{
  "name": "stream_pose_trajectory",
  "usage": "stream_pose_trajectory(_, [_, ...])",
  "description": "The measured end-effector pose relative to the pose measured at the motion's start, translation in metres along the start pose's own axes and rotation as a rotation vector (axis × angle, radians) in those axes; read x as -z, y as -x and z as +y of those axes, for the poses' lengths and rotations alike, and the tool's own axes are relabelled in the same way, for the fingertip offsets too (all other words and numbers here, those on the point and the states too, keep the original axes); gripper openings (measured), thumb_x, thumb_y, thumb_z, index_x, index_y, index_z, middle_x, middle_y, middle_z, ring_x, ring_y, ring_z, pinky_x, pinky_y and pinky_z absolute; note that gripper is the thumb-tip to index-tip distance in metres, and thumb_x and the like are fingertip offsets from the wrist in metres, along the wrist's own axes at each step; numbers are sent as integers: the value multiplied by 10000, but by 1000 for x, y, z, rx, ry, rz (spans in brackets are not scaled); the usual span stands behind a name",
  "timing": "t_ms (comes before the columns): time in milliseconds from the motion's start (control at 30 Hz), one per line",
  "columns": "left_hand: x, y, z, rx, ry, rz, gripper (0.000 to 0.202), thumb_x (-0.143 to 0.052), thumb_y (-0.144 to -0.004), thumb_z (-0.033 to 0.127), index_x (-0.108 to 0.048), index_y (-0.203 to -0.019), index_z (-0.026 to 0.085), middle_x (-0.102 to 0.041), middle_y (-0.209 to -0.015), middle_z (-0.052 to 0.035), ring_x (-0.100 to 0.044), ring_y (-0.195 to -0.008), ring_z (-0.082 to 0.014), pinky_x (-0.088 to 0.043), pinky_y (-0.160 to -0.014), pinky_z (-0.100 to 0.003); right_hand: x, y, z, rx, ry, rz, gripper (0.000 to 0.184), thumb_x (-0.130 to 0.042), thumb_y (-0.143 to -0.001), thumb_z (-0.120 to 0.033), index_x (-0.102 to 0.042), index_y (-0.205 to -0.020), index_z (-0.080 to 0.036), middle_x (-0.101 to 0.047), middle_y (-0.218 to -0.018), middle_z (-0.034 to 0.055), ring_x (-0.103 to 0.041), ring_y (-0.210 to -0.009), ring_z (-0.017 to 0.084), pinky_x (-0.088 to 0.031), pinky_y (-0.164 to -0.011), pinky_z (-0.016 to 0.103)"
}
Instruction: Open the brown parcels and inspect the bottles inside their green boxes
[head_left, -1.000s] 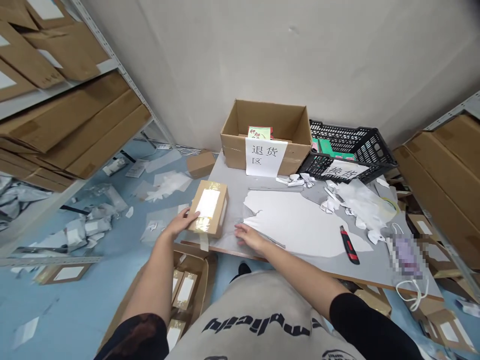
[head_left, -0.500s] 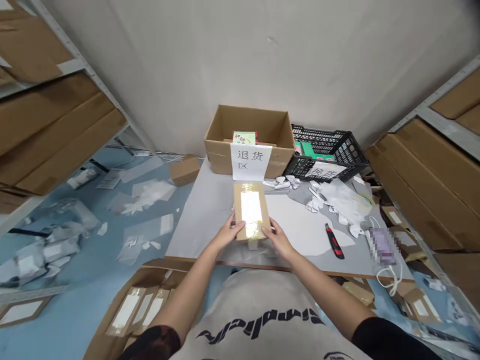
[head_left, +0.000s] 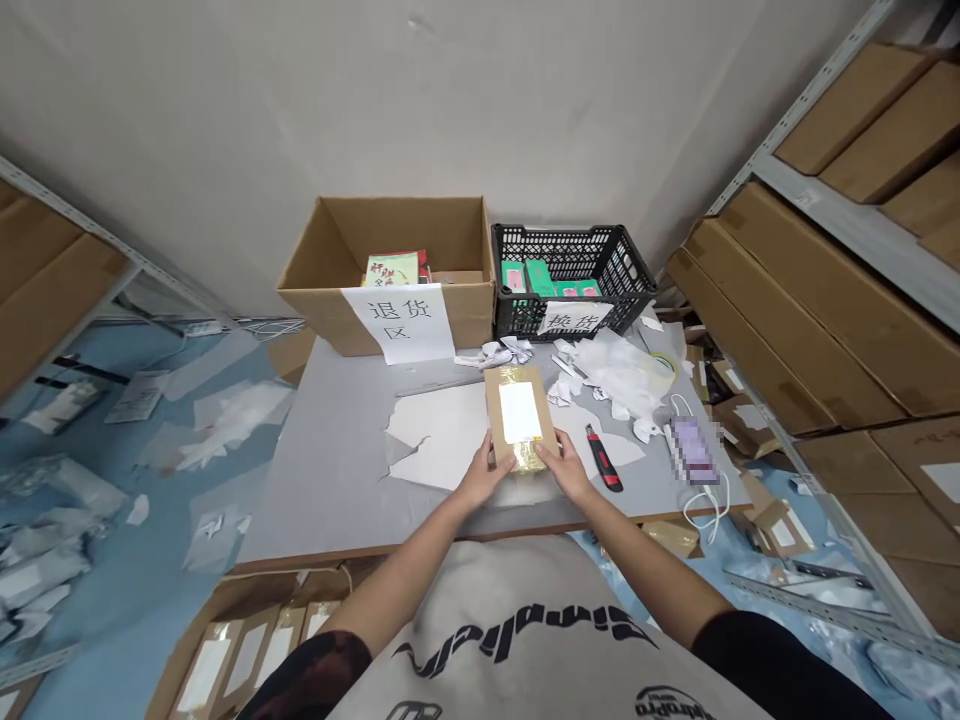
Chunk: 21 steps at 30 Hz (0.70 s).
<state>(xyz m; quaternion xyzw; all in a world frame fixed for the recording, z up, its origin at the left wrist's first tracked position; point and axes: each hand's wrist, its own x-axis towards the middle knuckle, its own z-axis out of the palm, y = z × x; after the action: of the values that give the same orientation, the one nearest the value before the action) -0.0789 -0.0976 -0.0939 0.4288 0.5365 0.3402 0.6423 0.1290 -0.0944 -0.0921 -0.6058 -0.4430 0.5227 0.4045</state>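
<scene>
A small kraft cardboard parcel (head_left: pixel 519 415) with a white label and yellowish tape at its ends stands lengthwise on the table. My left hand (head_left: pixel 480 477) holds its near left side, and my right hand (head_left: pixel 561 470) holds its near right side. It rests over a torn white paper sheet (head_left: pixel 439 437) on the grey table (head_left: pixel 322 490). To the right of my right hand lies a red and black utility knife (head_left: pixel 604 458). Crumpled white plastic (head_left: pixel 619 375) lies beyond the knife.
An open cardboard box (head_left: pixel 390 230) with a paper sign (head_left: pixel 395 322) and a black plastic crate (head_left: pixel 574 265) stand at the table's far edge. A pixelated item (head_left: pixel 694 450) with white cords lies right. Shelves of flat cartons flank the table; scraps litter the blue floor.
Both hands now hold the parcel, which has moved from the table's left edge to its middle, over the paper sheet. My view has swung left, shifting the whole scene.
</scene>
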Motion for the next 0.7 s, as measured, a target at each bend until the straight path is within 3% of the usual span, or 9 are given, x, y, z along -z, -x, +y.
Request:
stream_pose_trajectory(133, [-14,0,-9,2,-50,51,947,-740,-767,535,-266,-1542,268,-509,-1426,-149,-598,-1171,-280,-502,-966,-397,16,-11,18,-9,11,-93,603,-741,-713,-520,-543,-1220,-262,-610,-1257,68,-600,-1122,242,-489,-966,386])
stream_pose_trajectory(333, [2,-6,-9,60,-71,60,906,-699,-794,577,-273,-1527,256,-518,-1406,-151,-607,-1169,-250,-483,-1007,-397,9,-18,29,31,124,-9,591,-714,-721,-586,-563,-1165,-227,-559,-1199,84,-549,-1157,241,-430,-1034,386])
stream_pose_trajectory(433, [3,-17,0,87,-20,107,906,-704,-794,576,-259,-1520,268,-443,-1477,-161,-584,-1216,-265,-500,-988,-396,9,-17,32,5,93,-28,594,-722,-713,-584,-572,-1174,-241,-561,-1204,72,-548,-1162,238,-429,-1040,385])
stream_pose_trajectory(567, [-20,-19,8,58,9,93,851,-683,-816,565,-256,-1498,289,-439,-1491,-138,-604,-1189,-269,-512,-972,-407,22,-22,27,1,56,-86,569,-743,-704,-545,-620,-1181,-261,-596,-1238,60,-575,-1147,244,-456,-1015,391])
stream_pose_trajectory(633, [-40,-7,3,47,29,141,791,-642,-841,562,-268,-1476,275,-458,-1477,-141,-587,-1212,-270,-524,-943,-406,34,-34,17,0,20,-167,573,-775,-683,-504,-649,-1190,-269,-609,-1275,52,-580,-1167,249,-456,-1019,389])
stream_pose_trajectory(700, [-57,12,-7,118,43,140,697,-615,-850,554,-327,-1425,287,-478,-1456,-153,-598,-1192,-279,-557,-837,-415,46,-53,4,-28,-11,-307,586,-812,-643,-464,-678,-1178,-267,-638,-1268,42,-592,-1167,258,-448,-1030,397])
